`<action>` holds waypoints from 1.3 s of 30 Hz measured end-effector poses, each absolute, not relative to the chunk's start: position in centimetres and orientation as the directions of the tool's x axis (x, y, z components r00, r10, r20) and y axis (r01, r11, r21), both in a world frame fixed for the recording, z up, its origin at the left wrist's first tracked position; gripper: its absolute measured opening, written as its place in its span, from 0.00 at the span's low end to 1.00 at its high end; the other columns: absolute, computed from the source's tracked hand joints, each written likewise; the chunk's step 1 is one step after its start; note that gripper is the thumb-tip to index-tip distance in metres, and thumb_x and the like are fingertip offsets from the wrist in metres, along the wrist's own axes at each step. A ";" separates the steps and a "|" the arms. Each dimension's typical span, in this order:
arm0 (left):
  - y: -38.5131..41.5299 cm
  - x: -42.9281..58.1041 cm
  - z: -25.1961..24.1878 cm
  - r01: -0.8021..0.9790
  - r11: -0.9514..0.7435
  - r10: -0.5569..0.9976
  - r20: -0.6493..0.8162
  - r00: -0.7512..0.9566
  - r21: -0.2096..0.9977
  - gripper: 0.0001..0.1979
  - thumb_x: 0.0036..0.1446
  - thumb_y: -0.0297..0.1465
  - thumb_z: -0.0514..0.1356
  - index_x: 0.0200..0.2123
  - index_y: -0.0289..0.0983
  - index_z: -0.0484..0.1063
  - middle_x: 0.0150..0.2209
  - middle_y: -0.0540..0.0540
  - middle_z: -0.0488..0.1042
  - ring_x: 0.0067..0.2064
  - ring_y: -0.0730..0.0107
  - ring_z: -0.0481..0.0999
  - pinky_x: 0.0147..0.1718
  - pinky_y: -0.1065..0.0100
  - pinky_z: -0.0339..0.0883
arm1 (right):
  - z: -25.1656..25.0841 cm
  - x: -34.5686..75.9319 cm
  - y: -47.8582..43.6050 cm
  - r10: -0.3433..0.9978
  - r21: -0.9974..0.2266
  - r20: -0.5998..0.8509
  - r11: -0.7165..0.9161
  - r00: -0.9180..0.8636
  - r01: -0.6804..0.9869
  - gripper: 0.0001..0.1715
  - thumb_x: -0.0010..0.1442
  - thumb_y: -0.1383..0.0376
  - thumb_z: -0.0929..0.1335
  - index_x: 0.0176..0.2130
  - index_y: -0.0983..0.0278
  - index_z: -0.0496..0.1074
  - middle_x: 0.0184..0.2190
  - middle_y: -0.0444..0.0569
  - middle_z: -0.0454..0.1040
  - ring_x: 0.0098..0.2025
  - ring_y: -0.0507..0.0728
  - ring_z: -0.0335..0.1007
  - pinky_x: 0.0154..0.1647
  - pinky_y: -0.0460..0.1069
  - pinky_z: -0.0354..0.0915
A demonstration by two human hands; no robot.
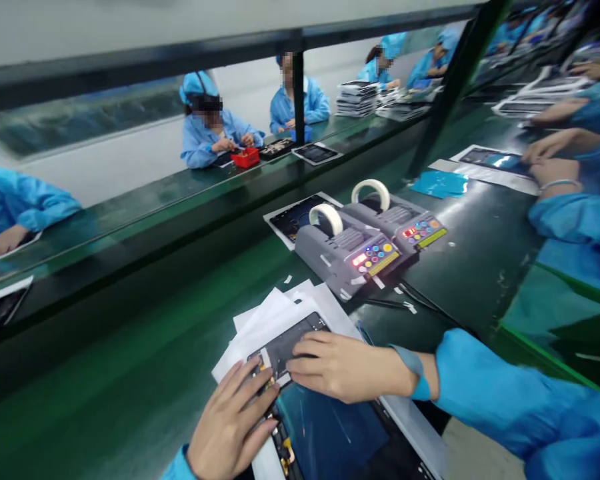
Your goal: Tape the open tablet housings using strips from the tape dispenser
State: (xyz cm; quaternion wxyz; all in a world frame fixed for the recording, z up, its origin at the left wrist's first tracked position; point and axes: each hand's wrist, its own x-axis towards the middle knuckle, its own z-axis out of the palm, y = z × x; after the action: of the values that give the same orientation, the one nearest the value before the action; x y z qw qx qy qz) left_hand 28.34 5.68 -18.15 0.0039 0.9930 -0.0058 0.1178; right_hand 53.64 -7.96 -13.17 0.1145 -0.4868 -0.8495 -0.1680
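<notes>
In front of me lies an opened tablet (pixel 330 427) with a dark glossy panel, gold-coloured parts along its left edge and small white strips near its upper part. My left hand (pixel 235 420) rests on its left edge with fingers stretched out, the fingertips by a white strip (pixel 265 359). Across the upper part, my right hand (pixel 337 367) lies palm down with slightly bent fingers touching the dark surface. Its thumb is hidden. White sheets (pixel 275 313) stick out under the tablet.
Beyond the tablet stand two grey tape dispensers (pixel 340 250) with white tape rolls and lit displays; black cables (pixel 430 300) trail from them. Another tablet (pixel 295 217) lies behind. Blue film (pixel 440 184) lies farther right. A co-worker's hands (pixel 555 157) work at right; several people sit across the bench.
</notes>
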 end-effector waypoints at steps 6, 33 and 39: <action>5.6 28.1 -17.9 0.056 -0.998 0.054 0.245 0.968 -0.001 0.22 0.65 0.39 0.53 0.61 0.46 0.67 0.60 0.46 0.68 0.64 0.49 0.63 0.58 0.50 0.68 | -14.1 61.5 -15.3 0.717 0.144 0.678 0.082 -0.158 0.986 0.16 0.63 0.70 0.64 0.49 0.57 0.72 0.41 0.47 0.77 0.42 0.56 0.72 0.46 0.54 0.70; 3.3 31.0 -13.3 0.065 -0.997 0.072 0.263 0.962 0.036 0.18 0.63 0.30 0.54 0.55 0.39 0.70 0.50 0.41 0.74 0.55 0.51 0.70 0.54 0.47 0.66 | -19.2 55.1 -14.5 0.812 -0.555 0.578 0.320 0.080 0.768 0.09 0.66 0.66 0.65 0.46 0.63 0.72 0.40 0.50 0.75 0.41 0.53 0.71 0.40 0.50 0.69; 1.2 38.6 -10.4 0.152 -0.987 0.157 0.099 0.983 0.054 0.07 0.61 0.32 0.61 0.39 0.34 0.74 0.36 0.44 0.77 0.36 0.59 0.77 0.34 0.60 0.74 | -19.1 55.9 -14.5 0.814 -0.507 0.577 0.293 0.067 0.811 0.12 0.66 0.63 0.64 0.49 0.63 0.71 0.43 0.52 0.74 0.44 0.55 0.72 0.40 0.50 0.70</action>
State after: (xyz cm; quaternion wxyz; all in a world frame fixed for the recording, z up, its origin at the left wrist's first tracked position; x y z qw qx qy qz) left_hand 38.60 1.23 -10.41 0.0232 0.9954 0.0778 0.0515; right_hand 55.87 -14.50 -19.14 0.4238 -0.5947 -0.6832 0.0018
